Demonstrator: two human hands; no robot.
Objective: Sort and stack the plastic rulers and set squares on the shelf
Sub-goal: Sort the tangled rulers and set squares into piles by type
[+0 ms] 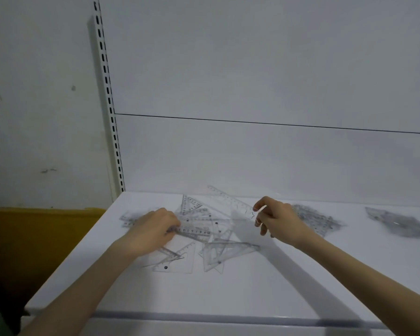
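Shelf: a flat white metal shelf (228, 292) with a white back panel (252, 81) rising behind it and a white slotted upright post (107, 93) at its 10 o'clock corner
Main pile: clear plastic rulers and set squares (204, 229) lie jumbled and overlapping in the middle of the shelf, between the two hands
Long ruler: a clear straight ruler with printed numbers (194, 232) lies across the pile, running toward 3 o'clock from the left hand
Left hand: the left hand (153, 226) rests palm down at 9 o'clock of the pile, fingers curled onto the near end of that numbered ruler; it seems to pinch it, though the grip is partly hidden
Right hand: the right hand (274, 218) hovers at 3 o'clock of the pile, thumb and forefinger closed on the end of a second clear ruler (230, 200) that slants away toward 11 o'clock
Near pieces: a clear triangular set square (224, 253) lies at 6 o'clock of the pile, another clear square with a black dot (172, 263) beside it by the left wrist
Sorted heaps: two blurred greyish stacks of clear plastic pieces sit off at 3 o'clock, one (315, 219) just behind the right hand, one (400, 223) farther along
Beyond the shelf: a yellow bin (34, 229) at 9 o'clock, below shelf level
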